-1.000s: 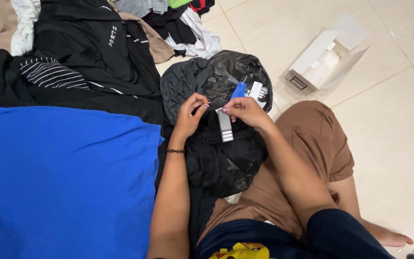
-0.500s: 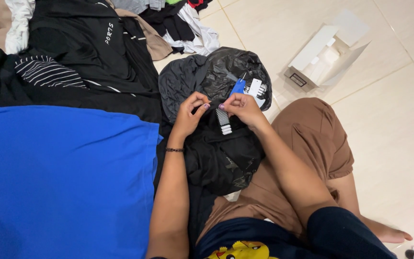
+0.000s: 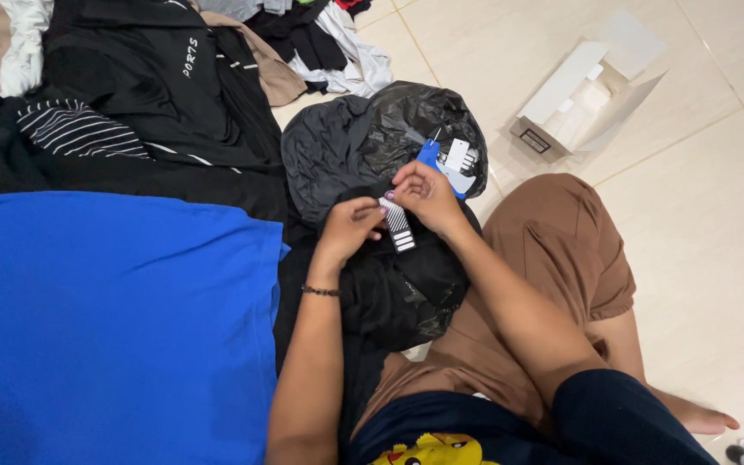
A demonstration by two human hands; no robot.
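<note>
Between both hands, over the lap: striped hang tag [image 3: 399,227], long axis slanting down-right, lying on a black garment in clear plastic [image 3: 406,293]. Right hand [image 3: 424,194] is pinching its upper end; left hand [image 3: 350,226] is closing fingertips just beside it, equally near. Blue cloth [image 3: 114,319] is lying leftward on the floor [image 3: 699,215].

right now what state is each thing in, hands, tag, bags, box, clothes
left hand: pinched on the striped tag
right hand: gripping the tag's top end
black-and-white striped paper tag: held between both hands
black plastic bag in the lap: crumpled, full
black plastic bag on the floor: open, blue card on it
white cardboard box: open, flaps spread
blue cloth: spread flat
</note>
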